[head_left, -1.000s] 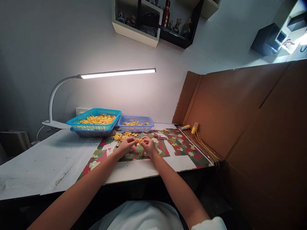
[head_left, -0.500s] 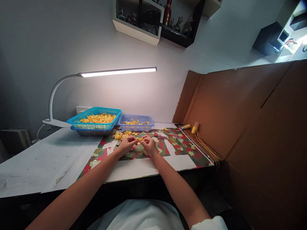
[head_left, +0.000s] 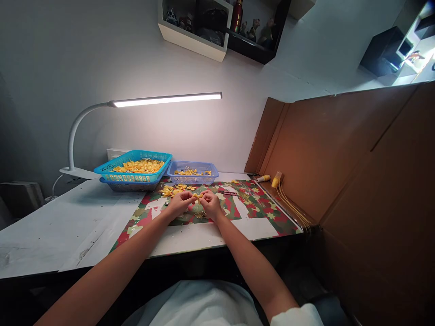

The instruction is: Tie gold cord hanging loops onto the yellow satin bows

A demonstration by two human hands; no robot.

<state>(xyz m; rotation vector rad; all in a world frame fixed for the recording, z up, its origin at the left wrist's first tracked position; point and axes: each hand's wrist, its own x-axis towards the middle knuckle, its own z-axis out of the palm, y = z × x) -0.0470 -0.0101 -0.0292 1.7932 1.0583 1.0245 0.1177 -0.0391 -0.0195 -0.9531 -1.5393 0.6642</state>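
Note:
Between my two hands is a small yellow petal-like piece (head_left: 197, 196), pinched from both sides just above the patterned table cover. My left hand (head_left: 181, 203) has its thumb and fingertips closed on the piece's left side. On its right side, my right hand (head_left: 210, 204) grips with thumb and forefinger. Below the fingers, a thin gold wire loop (head_left: 200, 214) shows near the cover. Just beyond my left hand lies a loose pile of yellow petal pieces (head_left: 171, 190). Fine detail of the held piece is too small to make out.
A turquoise basket (head_left: 102, 171) of yellow pieces sits stacked on a blue one, beside a smaller blue basket (head_left: 214, 174). Red-handled snips (head_left: 227, 193) lie right of my hands. Yellow stems (head_left: 294, 210) lie along the cardboard wall (head_left: 322, 154). A lamp (head_left: 166, 99) hangs above.
My hands stay almost in place, with a slight shift of the fingers around the yellow piece. The whole view has moved very slightly.

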